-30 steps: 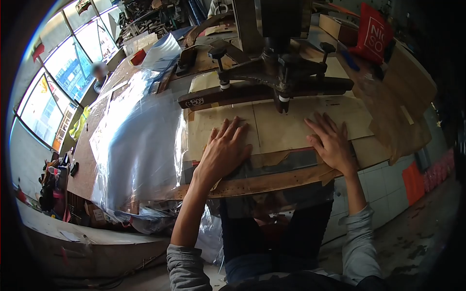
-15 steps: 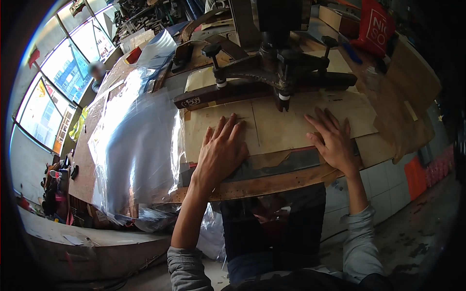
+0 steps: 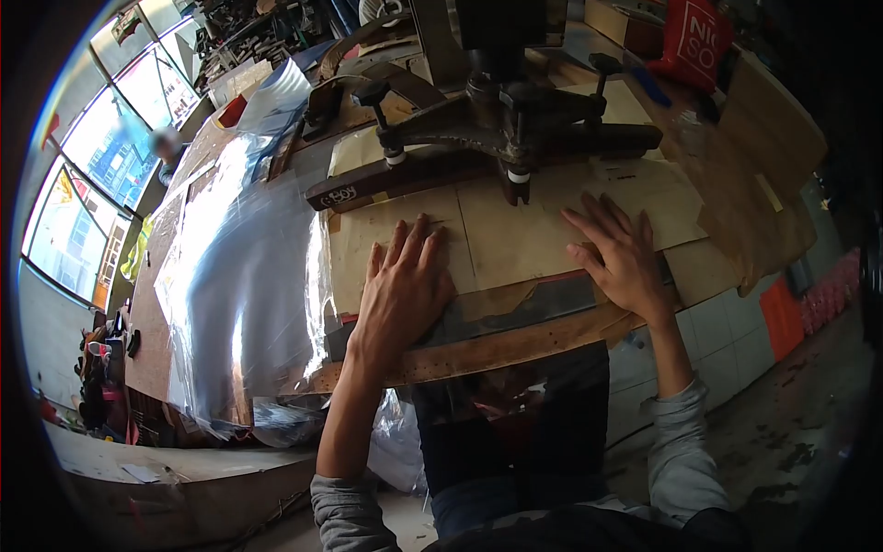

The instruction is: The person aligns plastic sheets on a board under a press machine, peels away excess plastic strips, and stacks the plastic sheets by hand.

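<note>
My left hand lies flat with fingers outstretched on the left part of a tan sheet. On the right part of that sheet rests my right hand, its thumb spread from the fingers. Neither hand grips anything. A thin dark line runs across the sheet between them. Just beyond my fingertips, a dark metal bar crosses above the sheet, fixed under a black press head with screw knobs. A grey strip shows along the sheet's near side.
Glossy clear plastic sheets cover the left of the table and hang over its edge. Brown paper lies at the right, near a red bag. The wooden table edge is before me. Another person is far left, near the windows.
The camera view has shifted slightly, so the scene sits a little further left. Both hands stay flat on the sheet, with no clear movement against it.
</note>
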`<state>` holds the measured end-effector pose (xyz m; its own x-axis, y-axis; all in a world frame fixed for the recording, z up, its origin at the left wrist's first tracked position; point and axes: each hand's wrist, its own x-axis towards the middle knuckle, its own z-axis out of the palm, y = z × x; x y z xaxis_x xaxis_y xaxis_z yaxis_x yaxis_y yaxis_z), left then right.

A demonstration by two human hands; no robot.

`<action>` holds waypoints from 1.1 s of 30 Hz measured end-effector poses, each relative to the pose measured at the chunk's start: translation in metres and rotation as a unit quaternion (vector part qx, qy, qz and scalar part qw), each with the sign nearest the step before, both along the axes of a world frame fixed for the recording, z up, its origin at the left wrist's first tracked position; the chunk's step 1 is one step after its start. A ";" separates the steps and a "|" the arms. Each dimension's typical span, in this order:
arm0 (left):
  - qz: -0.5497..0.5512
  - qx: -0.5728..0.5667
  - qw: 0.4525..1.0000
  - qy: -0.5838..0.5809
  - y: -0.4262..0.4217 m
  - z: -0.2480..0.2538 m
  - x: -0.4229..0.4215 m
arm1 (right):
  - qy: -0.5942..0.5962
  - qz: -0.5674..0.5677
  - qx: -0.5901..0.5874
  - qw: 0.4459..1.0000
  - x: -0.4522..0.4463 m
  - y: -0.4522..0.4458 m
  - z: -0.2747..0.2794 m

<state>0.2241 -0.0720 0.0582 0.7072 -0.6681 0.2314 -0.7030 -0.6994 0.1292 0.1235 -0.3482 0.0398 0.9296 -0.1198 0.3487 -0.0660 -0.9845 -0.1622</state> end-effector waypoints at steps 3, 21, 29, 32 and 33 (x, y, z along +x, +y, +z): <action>-0.013 -0.019 1.000 -0.010 0.001 -0.004 0.003 | 0.002 -0.003 -0.008 1.000 0.001 -0.001 -0.002; -0.064 -0.064 0.995 0.036 0.045 -0.005 -0.092 | -0.040 0.149 0.135 0.979 -0.021 -0.023 0.007; 0.009 0.003 0.991 -0.135 0.052 -0.030 -0.097 | 0.055 0.126 -0.045 0.990 -0.081 -0.026 0.007; 0.014 -0.031 0.986 -0.166 0.056 -0.034 -0.094 | 0.022 0.116 -0.077 0.990 -0.085 -0.024 0.001; 0.017 -0.040 0.985 -0.165 0.057 -0.034 -0.094 | 0.011 0.111 -0.086 0.990 -0.085 -0.023 -0.001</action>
<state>0.1305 -0.0153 0.0243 0.6055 -0.6161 0.5037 -0.6926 -0.7197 -0.0478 0.0384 -0.3716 0.0386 0.9337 0.1484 0.3258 0.1544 -0.9880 0.0075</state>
